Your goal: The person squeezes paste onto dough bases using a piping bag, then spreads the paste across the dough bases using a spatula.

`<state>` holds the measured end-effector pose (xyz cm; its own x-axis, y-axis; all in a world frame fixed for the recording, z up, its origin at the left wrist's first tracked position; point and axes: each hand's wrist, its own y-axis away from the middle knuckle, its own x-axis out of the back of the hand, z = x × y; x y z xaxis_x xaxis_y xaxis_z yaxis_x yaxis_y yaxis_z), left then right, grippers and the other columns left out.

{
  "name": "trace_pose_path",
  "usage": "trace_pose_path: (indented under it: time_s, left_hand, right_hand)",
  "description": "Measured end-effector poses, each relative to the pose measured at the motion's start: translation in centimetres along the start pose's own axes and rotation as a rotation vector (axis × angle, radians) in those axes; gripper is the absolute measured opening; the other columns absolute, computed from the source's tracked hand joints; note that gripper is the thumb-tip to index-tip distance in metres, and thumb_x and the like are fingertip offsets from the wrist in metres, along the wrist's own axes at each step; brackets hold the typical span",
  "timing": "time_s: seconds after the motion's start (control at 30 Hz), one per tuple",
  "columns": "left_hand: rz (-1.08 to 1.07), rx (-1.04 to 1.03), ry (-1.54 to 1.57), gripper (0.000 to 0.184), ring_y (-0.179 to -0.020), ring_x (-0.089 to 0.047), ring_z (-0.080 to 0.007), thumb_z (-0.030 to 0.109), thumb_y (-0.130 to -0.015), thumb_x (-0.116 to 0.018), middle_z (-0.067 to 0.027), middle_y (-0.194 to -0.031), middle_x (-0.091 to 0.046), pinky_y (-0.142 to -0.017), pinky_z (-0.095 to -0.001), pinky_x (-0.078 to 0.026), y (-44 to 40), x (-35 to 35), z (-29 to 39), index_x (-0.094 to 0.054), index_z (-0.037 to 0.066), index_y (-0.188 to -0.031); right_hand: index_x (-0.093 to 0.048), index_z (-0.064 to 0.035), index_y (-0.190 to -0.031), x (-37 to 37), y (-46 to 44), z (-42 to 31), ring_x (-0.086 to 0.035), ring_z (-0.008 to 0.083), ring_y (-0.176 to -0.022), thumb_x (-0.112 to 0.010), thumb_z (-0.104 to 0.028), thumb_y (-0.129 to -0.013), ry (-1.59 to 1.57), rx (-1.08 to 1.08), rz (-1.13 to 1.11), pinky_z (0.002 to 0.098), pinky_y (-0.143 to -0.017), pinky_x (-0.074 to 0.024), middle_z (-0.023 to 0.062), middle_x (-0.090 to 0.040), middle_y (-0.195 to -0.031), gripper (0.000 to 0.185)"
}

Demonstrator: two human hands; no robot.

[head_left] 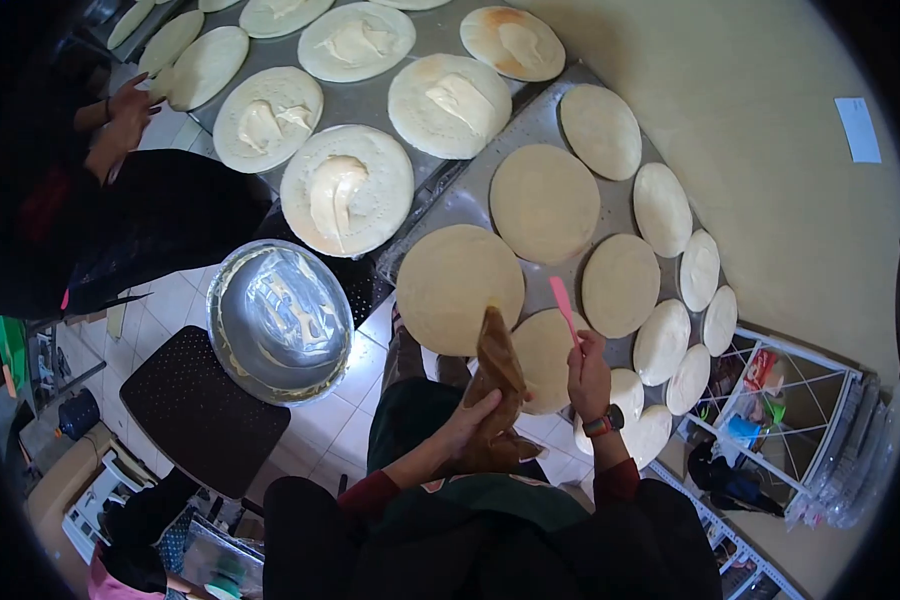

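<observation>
My left hand (470, 424) is wrapped around a brown, soft-looking piping bag (501, 375), its narrow end pointing away from me. In my right hand (589, 378), which has a watch at the wrist, is a pink spatula (563, 305) with its blade up. Just beyond the bag's tip lies a plain round flat cake layer (458, 285); another round layer (543, 362) is partly hidden behind the bag and spatula. More plain rounds, such as one further back (545, 203), cover the same metal tray (470, 205).
Rounds topped with pale cream (340, 200) lie on a second tray at the far left. A cream-smeared metal bowl (232, 345) rests on a black perforated chair (190, 410). Another person's hands (125, 115) are at the left. A white rack (820, 430) stands right.
</observation>
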<state>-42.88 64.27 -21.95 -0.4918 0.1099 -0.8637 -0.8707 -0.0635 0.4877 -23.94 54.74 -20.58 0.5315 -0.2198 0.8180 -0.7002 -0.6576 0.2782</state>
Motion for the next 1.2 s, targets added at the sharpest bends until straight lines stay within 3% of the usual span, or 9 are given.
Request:
trace_pose_path:
  time_s: [0.27, 0.37, 0.53, 0.6, 0.87, 1.0, 1.07, 1.13, 1.2]
  left_hand:
    - [0.021, 0.043, 0.041, 0.047, -0.080, -0.055, -0.0149, 0.032, -0.085, -0.049, -0.0113, -0.109, -0.052, -0.066, -0.0297, -0.050, -0.3, 0.3, 0.1, -0.032, 0.007, -0.121]
    - [0.041, 0.062, 0.000, 0.046, -0.080, -0.056, -0.0148, 0.031, -0.085, -0.049, -0.0117, -0.109, -0.052, -0.066, -0.0294, -0.050, -0.5, -0.3, 0.0, -0.032, 0.007, -0.121]
    - [0.018, 0.103, -0.059, 0.043, -0.074, -0.058, -0.0167, 0.031, -0.087, -0.046, -0.0132, -0.110, -0.052, -0.066, -0.0301, -0.051, -0.8, -0.3, -0.4, -0.034, 0.006, -0.119]
    - [0.006, 0.111, -0.072, 0.041, -0.073, -0.059, -0.0181, 0.032, -0.088, -0.043, -0.0138, -0.110, -0.052, -0.067, -0.0308, -0.051, -1.0, -0.3, -0.5, -0.035, 0.006, -0.118]
    - [0.001, 0.141, -0.084, 0.040, -0.072, -0.058, -0.0177, 0.032, -0.088, -0.043, -0.0133, -0.109, -0.052, -0.065, -0.0285, -0.051, -1.6, -1.0, -0.6, -0.037, 0.005, -0.117]
    - [0.008, 0.096, -0.101, 0.040, -0.072, -0.057, -0.0168, 0.032, -0.088, -0.043, -0.0132, -0.109, -0.052, -0.066, -0.0280, -0.050, -1.9, -1.8, -0.3, -0.037, 0.005, -0.117]
    - [0.025, 0.118, -0.079, 0.041, -0.073, -0.057, -0.0157, 0.032, -0.087, -0.044, -0.0132, -0.109, -0.052, -0.065, -0.0277, -0.050, -1.9, -1.9, -0.4, -0.036, 0.006, -0.118]
    - [0.025, 0.100, -0.077, 0.042, -0.075, -0.056, -0.0153, 0.031, -0.087, -0.045, -0.0126, -0.108, -0.052, -0.066, -0.0276, -0.050, -1.8, -2.3, -0.4, -0.035, 0.006, -0.118]
    - [0.025, 0.077, -0.073, 0.042, -0.077, -0.056, -0.0149, 0.031, -0.087, -0.047, -0.0120, -0.107, -0.052, -0.066, -0.0275, -0.050, -1.6, -2.4, -0.8, -0.034, 0.007, -0.119]
  right_hand:
    - [-0.039, -0.0019, -0.106, -4.9, 13.1, 7.4, -0.057, 0.0347, -0.078, -0.043, -0.015, -0.085, -0.040, -0.374, 0.080, 0.0391, -0.064, -0.0456, 0.0207, -0.056, -0.090, 0.025]
    - [-0.038, -0.0004, -0.105, -6.7, 13.3, 8.7, -0.057, 0.0316, -0.074, -0.044, -0.014, -0.084, -0.031, -0.309, 0.133, 0.0380, -0.064, -0.0457, 0.0197, -0.054, -0.088, 0.026]
    - [-0.036, -0.0031, -0.099, -9.1, 12.7, 9.3, -0.050, 0.0123, -0.063, -0.049, -0.006, -0.081, -0.815, -0.509, 0.273, 0.0248, -0.055, -0.0433, 0.0071, -0.048, -0.082, 0.022]
    - [-0.035, -0.0038, -0.097, -9.3, 12.1, 9.7, -0.050, 0.0114, -0.063, -0.050, -0.004, -0.080, -0.839, -0.526, 0.294, 0.0228, -0.055, -0.0430, 0.0063, -0.049, -0.083, 0.022]
    - [-0.039, -0.0010, -0.092, -6.1, 10.8, 7.9, -0.052, 0.0239, -0.071, -0.051, -0.003, -0.077, -0.096, -0.375, 0.202, 0.0343, -0.064, -0.0434, 0.0134, -0.050, -0.084, 0.019]
    - [-0.042, 0.0015, -0.095, -4.5, 11.0, 5.7, -0.050, 0.0332, -0.085, -0.051, -0.003, -0.075, -0.052, -0.392, 0.189, 0.0391, -0.074, -0.0401, 0.0190, -0.049, -0.090, 0.023]
    - [-0.043, 0.0014, -0.098, -2.6, 9.9, 3.7, -0.048, 0.0333, -0.089, -0.052, -0.005, -0.075, -0.043, -0.149, 0.333, 0.0392, -0.079, -0.0384, 0.0191, -0.047, -0.093, 0.026]
    - [-0.042, 0.0001, -0.103, -1.5, 8.0, 1.7, -0.048, 0.0293, -0.095, -0.050, -0.007, -0.078, -0.172, -0.124, 0.278, 0.0366, -0.085, -0.0362, 0.0168, -0.049, -0.098, 0.026]
    - [-0.037, -0.0022, -0.116, -1.0, 4.7, -0.8, -0.048, 0.0228, -0.100, -0.046, -0.018, -0.085, -0.956, -0.133, 0.029, 0.0322, -0.080, -0.0403, 0.0140, -0.048, -0.110, 0.035]
